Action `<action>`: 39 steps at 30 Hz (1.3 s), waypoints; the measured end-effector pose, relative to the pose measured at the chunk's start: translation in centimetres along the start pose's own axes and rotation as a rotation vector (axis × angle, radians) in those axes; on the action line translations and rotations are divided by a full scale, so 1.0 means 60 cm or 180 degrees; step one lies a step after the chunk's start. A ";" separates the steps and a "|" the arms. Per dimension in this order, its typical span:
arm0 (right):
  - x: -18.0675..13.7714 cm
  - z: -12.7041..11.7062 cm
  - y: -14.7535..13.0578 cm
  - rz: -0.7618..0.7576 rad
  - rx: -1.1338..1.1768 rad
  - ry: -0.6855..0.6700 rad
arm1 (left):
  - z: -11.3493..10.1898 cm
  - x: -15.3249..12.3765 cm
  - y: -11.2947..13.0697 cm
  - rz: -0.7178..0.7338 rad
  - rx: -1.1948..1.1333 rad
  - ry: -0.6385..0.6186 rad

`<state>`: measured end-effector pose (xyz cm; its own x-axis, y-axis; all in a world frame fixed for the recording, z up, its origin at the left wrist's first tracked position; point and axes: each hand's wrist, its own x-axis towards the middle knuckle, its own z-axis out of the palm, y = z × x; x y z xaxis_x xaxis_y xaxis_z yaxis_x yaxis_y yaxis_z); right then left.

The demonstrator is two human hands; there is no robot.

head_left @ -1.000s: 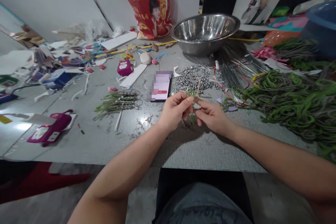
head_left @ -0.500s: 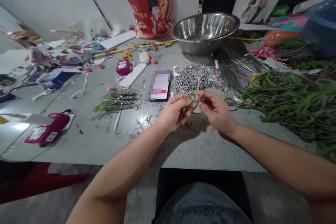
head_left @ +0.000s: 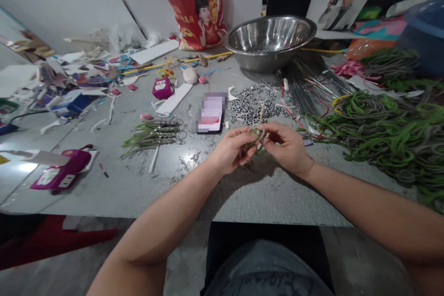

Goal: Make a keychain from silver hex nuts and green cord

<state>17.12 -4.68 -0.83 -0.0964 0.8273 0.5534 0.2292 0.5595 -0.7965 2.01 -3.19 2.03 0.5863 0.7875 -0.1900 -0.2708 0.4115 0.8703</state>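
Observation:
My left hand (head_left: 231, 150) and my right hand (head_left: 286, 147) meet above the grey table (head_left: 194, 185), fingers pinched together on a short green cord (head_left: 257, 135) looped between them. A thin wooden stick (head_left: 262, 113) rises just behind the fingertips; whether my right hand holds it I cannot tell. Just beyond the hands lies a scatter of small metal nuts (head_left: 250, 104). A finished bundle of green cords with nuts (head_left: 154, 132) lies to the left.
A phone (head_left: 210, 114) lies flat beside the nuts. A steel bowl (head_left: 270, 41) stands at the back, a red bag (head_left: 192, 4) behind it. A heap of green and grey cords (head_left: 388, 132) fills the right side. Pink gadgets (head_left: 58, 171) and paper clutter cover the left.
Both hands have drawn closer together and shifted slightly away from me; the green cord now loops tightly between the fingertips instead of hanging below them.

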 end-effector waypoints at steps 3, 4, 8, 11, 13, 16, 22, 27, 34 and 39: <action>0.002 -0.007 -0.003 -0.0082 -0.0147 -0.0194 | 0.000 0.000 0.001 -0.0023 -0.0009 -0.0044; 0.002 -0.009 -0.004 -0.0052 -0.0171 -0.0230 | 0.000 0.000 0.001 -0.0036 -0.0006 -0.0049; -0.001 -0.013 -0.008 0.0214 -0.0039 -0.0264 | -0.001 0.001 0.002 -0.0049 -0.0025 -0.0011; -0.003 -0.011 -0.009 0.0474 0.0306 -0.0316 | -0.003 0.001 0.004 -0.0021 -0.0071 0.0040; -0.003 -0.010 -0.009 0.0578 0.0451 -0.0372 | -0.004 0.000 0.006 0.0021 -0.0100 0.0076; -0.002 -0.009 -0.010 0.0525 0.0451 -0.0413 | -0.004 0.000 0.007 0.0062 -0.0114 0.0090; -0.002 -0.008 -0.009 0.0685 0.0556 -0.0545 | -0.003 0.001 0.003 0.0023 -0.0062 0.0042; 0.004 -0.009 -0.012 0.0928 0.0675 -0.0490 | -0.003 0.002 0.002 0.0020 0.0003 -0.0003; 0.014 -0.023 -0.035 0.1726 0.1320 -0.1695 | -0.005 -0.001 0.005 -0.0140 -0.0226 -0.0019; 0.022 -0.036 -0.028 0.1490 0.1045 -0.1936 | -0.005 -0.002 0.007 -0.0297 -0.0203 -0.0152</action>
<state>18.71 -4.63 1.78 -0.5893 0.8079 -0.0054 0.0906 0.0594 -0.9941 1.62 -3.02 2.27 0.6466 0.7223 -0.2455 -0.2605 0.5115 0.8188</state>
